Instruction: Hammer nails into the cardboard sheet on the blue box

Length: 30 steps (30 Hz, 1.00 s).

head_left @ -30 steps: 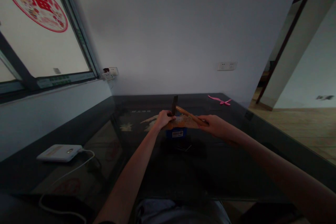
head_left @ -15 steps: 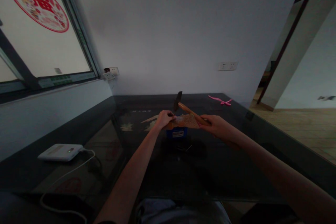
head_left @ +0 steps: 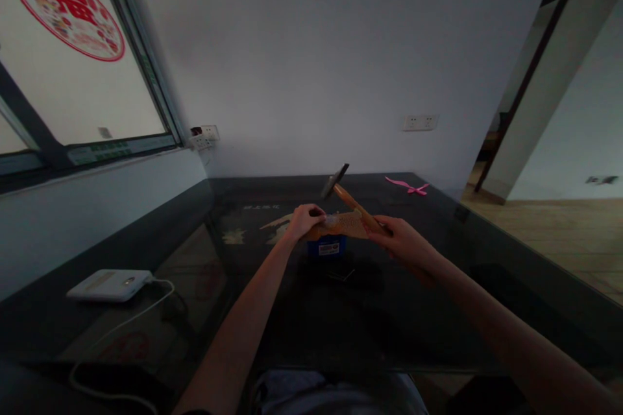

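Note:
My right hand [head_left: 402, 238] is closed round the wooden handle of a hammer [head_left: 353, 201]. The hammer's dark head is raised above a flat, tan-brown, textured piece [head_left: 346, 225]. That piece lies across the top of a blue box [head_left: 326, 246] with a white label. My left hand [head_left: 304, 220] rests at the left end of the tan piece, thumb and fingers pinched together; what is between the fingertips is too small to make out. In front of the box, thin nail-like slivers [head_left: 348, 274] lie on the black table.
The glossy black table [head_left: 311, 324] reaches to the wall. A white device [head_left: 111, 284] with a white cable lies at the left. A pink ribbon [head_left: 413, 189] lies at the far right. Sockets [head_left: 421, 122] are on the wall, and a window [head_left: 87, 78] is at the left.
The hammer head has tilted further back and shifted slightly right, while my right hand stays near the same spot. My left hand and the tan piece have barely moved.

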Tool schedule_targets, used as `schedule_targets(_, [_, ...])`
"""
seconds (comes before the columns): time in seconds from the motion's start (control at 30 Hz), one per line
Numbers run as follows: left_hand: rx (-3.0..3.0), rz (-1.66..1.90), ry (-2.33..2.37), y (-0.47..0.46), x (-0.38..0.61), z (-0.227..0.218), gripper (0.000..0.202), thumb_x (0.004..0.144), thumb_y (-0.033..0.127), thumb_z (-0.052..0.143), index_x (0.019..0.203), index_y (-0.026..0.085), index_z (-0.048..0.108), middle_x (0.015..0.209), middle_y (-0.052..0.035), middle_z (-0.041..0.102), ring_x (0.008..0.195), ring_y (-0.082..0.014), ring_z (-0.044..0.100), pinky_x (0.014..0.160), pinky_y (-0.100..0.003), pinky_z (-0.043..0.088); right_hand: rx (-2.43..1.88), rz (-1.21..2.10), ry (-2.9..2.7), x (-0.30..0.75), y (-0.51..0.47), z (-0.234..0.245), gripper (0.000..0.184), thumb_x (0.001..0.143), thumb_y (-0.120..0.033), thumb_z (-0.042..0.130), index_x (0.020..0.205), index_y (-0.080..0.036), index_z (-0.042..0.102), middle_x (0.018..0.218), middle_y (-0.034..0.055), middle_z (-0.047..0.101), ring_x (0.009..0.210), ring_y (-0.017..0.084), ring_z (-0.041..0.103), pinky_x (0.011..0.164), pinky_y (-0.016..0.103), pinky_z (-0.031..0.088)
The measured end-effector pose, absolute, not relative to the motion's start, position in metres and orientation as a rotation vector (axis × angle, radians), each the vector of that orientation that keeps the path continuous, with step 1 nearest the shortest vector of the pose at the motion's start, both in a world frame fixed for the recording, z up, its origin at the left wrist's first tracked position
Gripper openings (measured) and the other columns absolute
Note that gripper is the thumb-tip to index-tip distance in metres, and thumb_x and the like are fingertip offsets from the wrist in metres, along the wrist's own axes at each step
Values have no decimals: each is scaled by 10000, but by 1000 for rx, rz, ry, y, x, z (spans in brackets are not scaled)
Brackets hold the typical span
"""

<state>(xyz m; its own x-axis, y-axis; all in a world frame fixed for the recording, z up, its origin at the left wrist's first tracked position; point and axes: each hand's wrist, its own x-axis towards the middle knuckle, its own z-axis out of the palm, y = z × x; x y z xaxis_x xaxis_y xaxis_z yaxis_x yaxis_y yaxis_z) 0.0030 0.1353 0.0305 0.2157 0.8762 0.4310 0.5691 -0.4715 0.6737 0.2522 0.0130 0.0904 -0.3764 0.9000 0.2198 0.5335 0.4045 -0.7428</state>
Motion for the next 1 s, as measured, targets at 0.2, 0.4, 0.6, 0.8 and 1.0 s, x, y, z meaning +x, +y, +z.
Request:
schedule_targets(0.2, [2170, 1317, 1184, 123, 0, 45, 529, 661, 182, 683, 1157, 174, 501, 1044, -79, 615, 933, -167, 589, 781, -282, 478, -1096, 967, -1640, 239, 4, 53, 428, 760, -378, 525, 1136, -179, 476, 530, -66, 454, 378, 96, 431, 366, 221, 382])
schedule_targets(0.4, [2278, 1640, 1277, 68, -9, 63, 234, 831, 213, 477, 1047, 167, 554, 1028, -79, 598, 945, -153, 564, 831, -267, 449, -1006, 1076, -1522, 236, 2, 32, 417, 750, -402, 575, 1096, -191, 477, 518, -71, 460, 358, 90, 427, 350, 220, 363])
schedule_targets(0.6, [2581, 999, 1137, 28, 6, 36, 225, 850, 244, 438, 975, 193, 618, 948, -64, 642, 885, -164, 581, 833, -280, 435, -1039, 1041, -1540, 242, 3, 30, 409, 725, -406, 607, 1049, -187, 487, 479, -81, 454, 338, 85, 415, 342, 215, 341])
schedule_targets(0.8, [2740, 532, 905, 28, 17, 18, 221, 834, 210, 471, 995, 221, 622, 987, -41, 639, 918, -154, 578, 818, -243, 421, -1037, 1041, -1492, 243, 7, 25, 365, 719, -417, 599, 984, -186, 501, 485, -84, 444, 334, 76, 393, 335, 213, 323])
schedule_targets(1.0, [2835, 460, 910, 34, 18, 7, 197, 839, 186, 468, 968, 209, 616, 975, -39, 630, 935, -159, 566, 821, -249, 411, -1027, 1040, -1507, 244, 9, 24, 382, 717, -396, 606, 1005, -173, 490, 487, -82, 459, 335, 80, 414, 342, 215, 338])
